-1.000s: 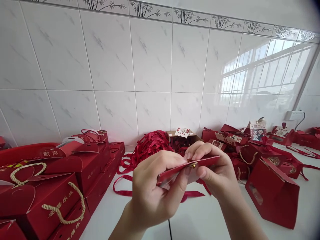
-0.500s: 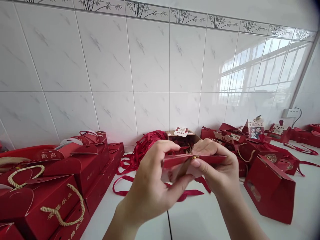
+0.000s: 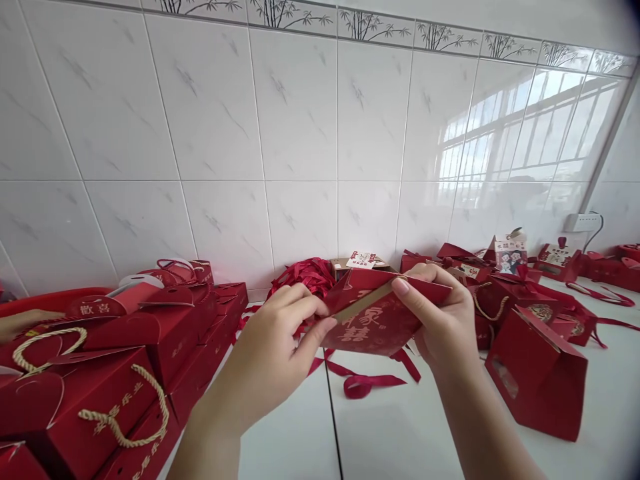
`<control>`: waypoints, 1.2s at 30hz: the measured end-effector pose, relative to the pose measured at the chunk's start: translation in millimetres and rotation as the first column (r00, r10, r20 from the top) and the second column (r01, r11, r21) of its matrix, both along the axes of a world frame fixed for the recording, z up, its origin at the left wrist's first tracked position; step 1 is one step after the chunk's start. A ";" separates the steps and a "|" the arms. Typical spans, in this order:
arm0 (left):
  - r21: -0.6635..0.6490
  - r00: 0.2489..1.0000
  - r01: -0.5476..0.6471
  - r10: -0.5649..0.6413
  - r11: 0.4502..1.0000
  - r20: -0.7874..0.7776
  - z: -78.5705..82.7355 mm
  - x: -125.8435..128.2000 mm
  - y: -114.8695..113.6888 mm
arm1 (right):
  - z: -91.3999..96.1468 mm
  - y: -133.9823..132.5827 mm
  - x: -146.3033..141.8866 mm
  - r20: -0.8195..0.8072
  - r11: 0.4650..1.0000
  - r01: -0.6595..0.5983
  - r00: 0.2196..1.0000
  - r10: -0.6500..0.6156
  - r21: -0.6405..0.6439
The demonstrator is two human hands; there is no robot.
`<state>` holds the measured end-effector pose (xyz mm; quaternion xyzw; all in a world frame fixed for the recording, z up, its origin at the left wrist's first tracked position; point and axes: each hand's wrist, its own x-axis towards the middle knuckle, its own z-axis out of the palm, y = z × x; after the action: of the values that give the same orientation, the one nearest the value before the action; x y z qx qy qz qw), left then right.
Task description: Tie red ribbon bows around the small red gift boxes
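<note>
A small red paper gift box (image 3: 375,327) with pale printed characters is tilted in front of me. A flat gold-beige ribbon (image 3: 363,302) runs slantwise across its front. At the box's upper right edge, my right hand (image 3: 443,310) is closed, thumb in front and fingers behind. My left hand (image 3: 285,333) pinches the ribbon's lower end at the left side; whether it also grips the box edge is hard to tell. Behind the box lie a heap of dark red ribbons (image 3: 305,277) and a brown carton (image 3: 343,265), partly hidden.
Red boxes (image 3: 125,393) with rope handles are stacked on the left, where another person's hand (image 3: 25,323) reaches in. A red box (image 3: 540,373) stands at right, with several more behind it. Loose red ribbon (image 3: 367,383) lies on the white table (image 3: 400,433). A tiled wall stands behind.
The box has turned from edge-on so its printed front faces me. My left hand has moved left and down, and the ribbon is now stretched between my hands.
</note>
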<state>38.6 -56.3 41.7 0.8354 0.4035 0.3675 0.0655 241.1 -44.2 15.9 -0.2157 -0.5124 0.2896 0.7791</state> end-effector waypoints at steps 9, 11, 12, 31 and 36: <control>0.247 0.774 -0.116 -0.069 0.962 0.630 9.2 -9.8 -19.0 | -2.1 2.3 3.1 0.460 0.976 0.006 0.881 -0.109 0.219; 0.267 0.640 -0.080 -0.156 0.960 0.752 10.0 -8.1 -21.4 | -0.4 -2.2 0.2 0.558 0.938 -0.087 0.821 -0.122 0.334; 0.256 0.589 -0.072 -0.166 0.964 0.791 10.7 -7.3 -21.8 | 0.7 -4.9 -1.3 0.582 0.921 -0.125 0.804 -0.124 0.370; -0.422 0.720 0.560 -0.166 0.713 0.674 6.2 18.9 -18.2 | 7.3 -19.3 -5.8 0.660 0.843 -0.232 0.729 -0.179 0.485; -0.405 0.762 0.544 -0.230 0.735 0.606 9.0 10.9 -18.8 | 8.0 -18.3 -2.1 0.662 0.848 -0.215 0.724 -0.195 0.485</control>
<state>49.4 -75.1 50.6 0.7147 0.2687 0.4198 0.4907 238.9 -62.5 23.9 -0.0811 -0.8248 0.0395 0.5582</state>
